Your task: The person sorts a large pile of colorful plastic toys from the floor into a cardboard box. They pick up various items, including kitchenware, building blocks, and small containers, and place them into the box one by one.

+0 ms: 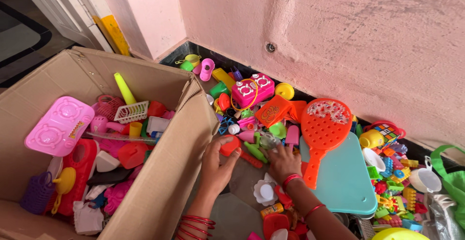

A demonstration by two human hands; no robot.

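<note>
Red plastic fills my left hand (216,165): a small rounded toy piece (229,145), my fingers curled around its lower half so only the top shows, and I cannot make out what kind of toy it is. It sits just beside the cardboard box (167,172) wall, low on the floor among the scattered toys. My right hand (283,161) lies knuckles up over a small clear piece (269,141); the fingertips are hidden beneath the hand, so I cannot tell whether it grips anything or merely touches. Red bangles ring both wrists, and my forearms are cut off by the bottom edge. An orange perforated paddle (323,126) rests on a teal board (341,174) just beside my right hand. The box holds a pink toy stove (59,126) among other toys.
</note>
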